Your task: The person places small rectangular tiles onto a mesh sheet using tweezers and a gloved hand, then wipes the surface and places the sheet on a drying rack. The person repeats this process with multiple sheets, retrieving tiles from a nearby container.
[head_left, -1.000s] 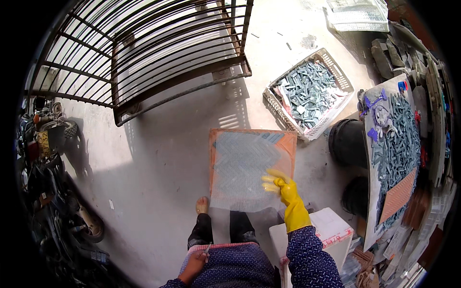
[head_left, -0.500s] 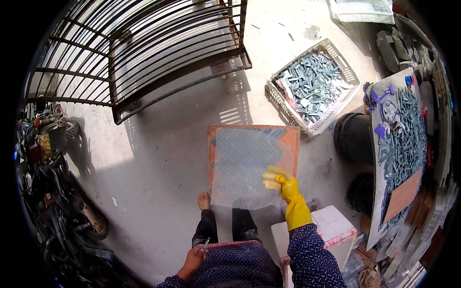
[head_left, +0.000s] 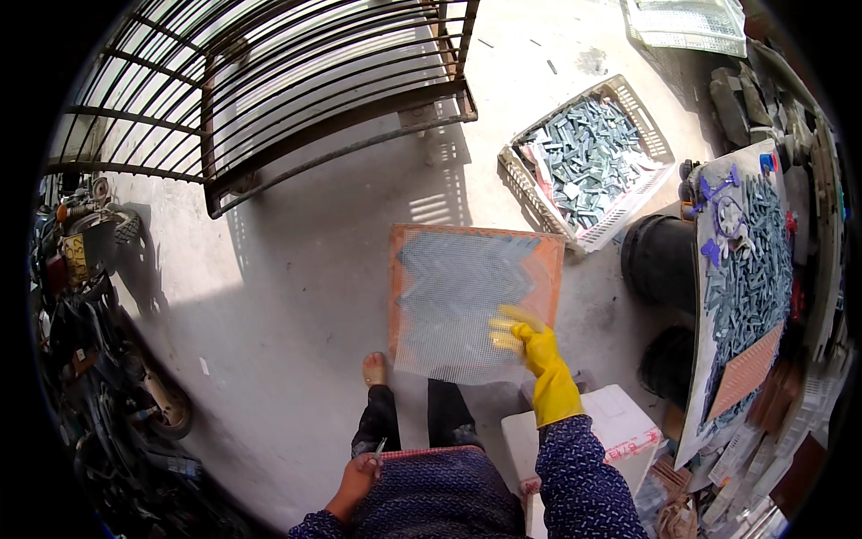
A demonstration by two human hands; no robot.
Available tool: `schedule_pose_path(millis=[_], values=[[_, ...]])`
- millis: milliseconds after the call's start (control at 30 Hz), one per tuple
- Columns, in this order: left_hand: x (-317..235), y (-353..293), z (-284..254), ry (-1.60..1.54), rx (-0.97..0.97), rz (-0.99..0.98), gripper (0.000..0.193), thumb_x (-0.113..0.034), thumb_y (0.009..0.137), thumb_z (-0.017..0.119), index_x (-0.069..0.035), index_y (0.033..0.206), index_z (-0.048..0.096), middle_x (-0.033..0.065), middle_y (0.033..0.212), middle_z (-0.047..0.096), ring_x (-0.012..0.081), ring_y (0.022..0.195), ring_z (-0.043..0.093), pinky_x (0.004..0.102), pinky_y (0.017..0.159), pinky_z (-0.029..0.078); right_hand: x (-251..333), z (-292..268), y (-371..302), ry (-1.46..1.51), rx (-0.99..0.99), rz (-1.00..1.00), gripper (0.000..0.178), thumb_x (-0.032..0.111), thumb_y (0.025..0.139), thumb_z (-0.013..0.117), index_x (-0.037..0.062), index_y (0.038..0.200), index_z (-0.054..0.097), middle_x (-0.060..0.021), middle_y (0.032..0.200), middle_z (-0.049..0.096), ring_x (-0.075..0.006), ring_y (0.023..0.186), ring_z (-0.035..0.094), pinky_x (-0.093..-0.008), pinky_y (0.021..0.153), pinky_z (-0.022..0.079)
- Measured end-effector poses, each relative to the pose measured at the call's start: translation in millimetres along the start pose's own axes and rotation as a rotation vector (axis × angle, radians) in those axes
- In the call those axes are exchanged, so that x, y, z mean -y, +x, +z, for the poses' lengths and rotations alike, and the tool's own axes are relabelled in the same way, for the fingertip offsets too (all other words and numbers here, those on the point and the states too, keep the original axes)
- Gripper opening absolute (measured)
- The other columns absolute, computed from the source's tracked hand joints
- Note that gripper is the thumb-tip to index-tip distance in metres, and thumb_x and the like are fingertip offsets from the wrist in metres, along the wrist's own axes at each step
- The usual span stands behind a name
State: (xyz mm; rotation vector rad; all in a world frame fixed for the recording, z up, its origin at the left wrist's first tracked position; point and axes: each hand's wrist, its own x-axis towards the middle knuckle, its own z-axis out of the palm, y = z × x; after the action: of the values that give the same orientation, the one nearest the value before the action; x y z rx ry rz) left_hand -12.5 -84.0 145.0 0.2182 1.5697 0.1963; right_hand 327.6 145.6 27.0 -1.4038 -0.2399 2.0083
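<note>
An orange square tray (head_left: 550, 269) stands in front of my legs. It holds grey-blue tile strips (head_left: 512, 251) laid in a zigzag pattern, with a pale mesh sheet (head_left: 440, 323) spread over them. The sheet's near edge hangs past the tray toward my knees. My right hand (head_left: 530, 340), in a yellow rubber glove, is over the right part of the mesh with its fingers spread; whether they press on it I cannot tell. My bare left hand (head_left: 362, 472) rests near my lap, closed around a thin, pale, pointed tool (head_left: 381, 446) whose kind is unclear.
A plastic crate (head_left: 660, 135) full of loose strips sits beyond the tray. On the right, a board (head_left: 709, 350) heaped with strips stands by black buckets (head_left: 660, 260). A white box (head_left: 620, 422) is beside my right arm. A metal rack (head_left: 341, 157) and motorcycles (head_left: 108, 359) stand left.
The view has shifted slightly. My gloved right hand stays over the mesh's right part, fingers still spread. My left hand still holds the thin tool near my lap.
</note>
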Motion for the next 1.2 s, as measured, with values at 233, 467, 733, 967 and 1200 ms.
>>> schedule_pose_path(millis=[233, 467, 733, 967, 1200], values=[[3, 2, -2, 0.094, -0.039, 0.004, 0.019, -0.016, 0.088, 0.042, -0.004, 0.082, 0.055, -0.0005, 0.06, 0.05, 0.0081, 0.054, 0.045, 0.0219, 0.053, 0.036, 17, 20, -10, -0.002, -0.017, 0.079, 0.035, 0.017, 0.088, 0.053, -0.0005, 0.119, 0.051, -0.0134, 0.111, 0.057, -0.0216, 0.098, 0.057, -0.0292, 0.085, 0.047], [3, 7, -2, 0.124, -0.035, 0.011, 0.019, -0.017, 0.087, 0.043, -0.004, 0.08, 0.056, -0.001, 0.059, 0.05, 0.0083, 0.054, 0.045, 0.0222, 0.052, 0.036, 29, 12, -15, -0.105, -0.15, 0.03, 0.04, 0.026, 0.088, 0.056, -0.0018, 0.115, 0.053, -0.0117, 0.107, 0.059, -0.0183, 0.097, 0.056, -0.0258, 0.083, 0.046], [8, 11, -5, 0.132, -0.048, -0.02, 0.02, -0.017, 0.087, 0.043, -0.004, 0.079, 0.056, -0.0013, 0.06, 0.05, 0.008, 0.054, 0.044, 0.0224, 0.052, 0.035, 41, 18, -16, -0.259, -0.327, 0.102, 0.035, 0.026, 0.089, 0.053, -0.0025, 0.108, 0.057, -0.0109, 0.099, 0.062, -0.0166, 0.085, 0.059, -0.0244, 0.077, 0.046], [8, 12, -4, 0.109, -0.041, -0.061, 0.02, -0.017, 0.087, 0.044, -0.003, 0.079, 0.056, -0.0013, 0.061, 0.051, 0.008, 0.055, 0.044, 0.0221, 0.053, 0.035, 37, 5, -7, -0.373, -0.38, 0.151, 0.04, 0.033, 0.086, 0.056, -0.001, 0.106, 0.058, -0.0103, 0.098, 0.063, -0.0166, 0.084, 0.059, -0.027, 0.076, 0.045], [14, 13, -5, 0.134, -0.02, -0.032, 0.019, -0.017, 0.087, 0.043, -0.004, 0.08, 0.056, -0.001, 0.061, 0.05, 0.0082, 0.057, 0.045, 0.0221, 0.054, 0.036, 44, -5, -5, -0.403, -0.626, -0.212, 0.046, 0.036, 0.087, 0.053, -0.0016, 0.113, 0.053, -0.0126, 0.107, 0.06, -0.0216, 0.094, 0.059, -0.0295, 0.085, 0.044]])
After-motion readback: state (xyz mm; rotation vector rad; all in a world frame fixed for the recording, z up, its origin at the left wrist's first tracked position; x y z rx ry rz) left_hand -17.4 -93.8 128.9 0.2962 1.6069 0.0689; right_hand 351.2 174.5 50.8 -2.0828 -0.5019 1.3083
